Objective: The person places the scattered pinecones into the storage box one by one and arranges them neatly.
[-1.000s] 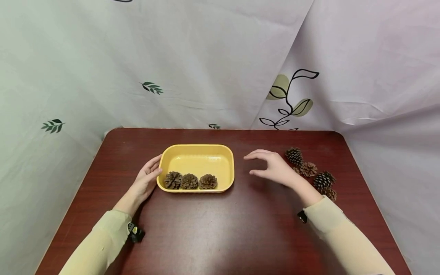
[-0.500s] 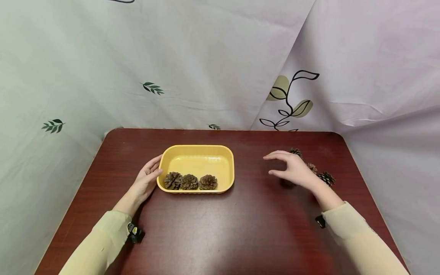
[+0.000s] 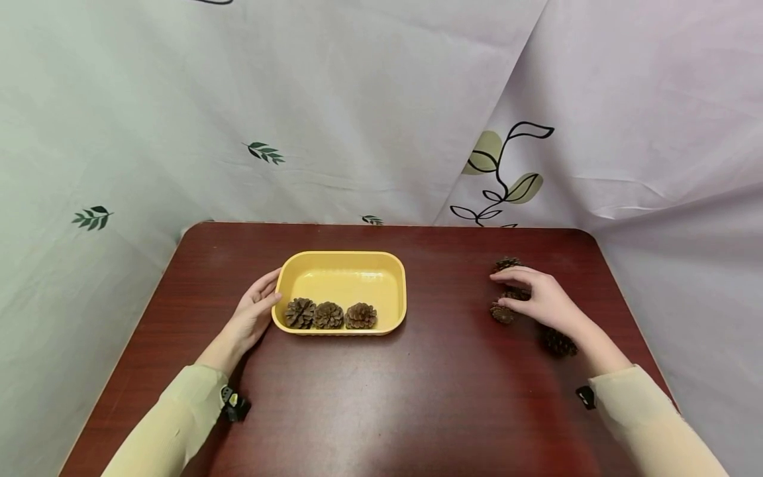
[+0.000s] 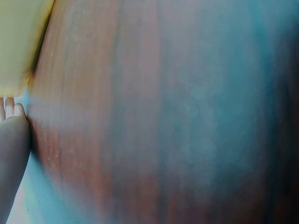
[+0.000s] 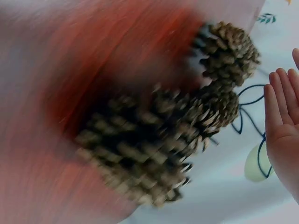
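Note:
A shallow yellow tray (image 3: 381,265) lies on the table, with three brown pine cones (image 3: 328,315) in a row along its near side. At the tray's left end my left hand (image 3: 250,317) holds on, thumb over the rim and fingers along the outer wall. My right hand (image 3: 551,306) is above a group of loose pine cones at the right, thumb and fingers apart and nothing gripped. Around it show a far pine cone (image 3: 507,264), one by the thumb (image 3: 503,313) and a dark one under the wrist (image 3: 559,342). In the right wrist view a large pine cone (image 5: 140,144) looks blurred.
The dark red table (image 3: 357,411) has a patterned white cloth (image 3: 334,119) hanging behind it and at its sides. Bare tabletop lies between the tray and the loose cones.
My right hand has moved right, from beside the tray to over the loose pine cones, with its fingers still spread. Left hand and tray have stayed in place.

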The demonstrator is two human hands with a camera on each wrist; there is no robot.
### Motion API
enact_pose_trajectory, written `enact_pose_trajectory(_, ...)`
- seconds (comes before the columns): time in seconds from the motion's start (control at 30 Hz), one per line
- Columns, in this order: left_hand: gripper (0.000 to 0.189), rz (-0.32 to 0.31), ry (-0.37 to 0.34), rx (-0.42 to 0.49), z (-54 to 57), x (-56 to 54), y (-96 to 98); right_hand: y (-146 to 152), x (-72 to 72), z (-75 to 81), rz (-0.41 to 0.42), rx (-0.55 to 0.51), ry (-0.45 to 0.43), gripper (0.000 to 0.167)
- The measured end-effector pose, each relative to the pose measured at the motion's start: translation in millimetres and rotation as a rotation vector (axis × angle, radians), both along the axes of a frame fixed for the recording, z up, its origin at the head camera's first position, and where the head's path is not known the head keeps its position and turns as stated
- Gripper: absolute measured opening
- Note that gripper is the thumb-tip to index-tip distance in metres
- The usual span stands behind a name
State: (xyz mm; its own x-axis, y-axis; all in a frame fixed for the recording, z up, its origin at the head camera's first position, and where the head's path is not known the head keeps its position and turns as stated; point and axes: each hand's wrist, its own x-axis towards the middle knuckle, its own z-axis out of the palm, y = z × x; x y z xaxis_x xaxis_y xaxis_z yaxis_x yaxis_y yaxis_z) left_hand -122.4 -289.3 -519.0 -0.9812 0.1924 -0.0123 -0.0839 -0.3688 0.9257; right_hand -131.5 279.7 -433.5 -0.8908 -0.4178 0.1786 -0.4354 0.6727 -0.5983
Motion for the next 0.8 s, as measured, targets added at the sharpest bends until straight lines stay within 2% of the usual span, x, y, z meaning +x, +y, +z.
enact_pose_trajectory(0.3,0.051,0.009,-0.015,-0.006,0.2,0.1,-1.3,20,8.8,-2.7,-0.038,0.014,0.025,0.043)
enact_pose_trajectory(0.6,0.051,0.008,-0.013,-0.016,-0.8,-0.8,-0.9,30,13.5,-9.4,-0.036,-0.006,-0.005,0.045)
enact_pose_trajectory(0.8,0.051,0.01,-0.013,-0.011,-1.7,-1.0,-0.7,33,13.5,-14.4,-0.041,0.035,0.009,0.047)
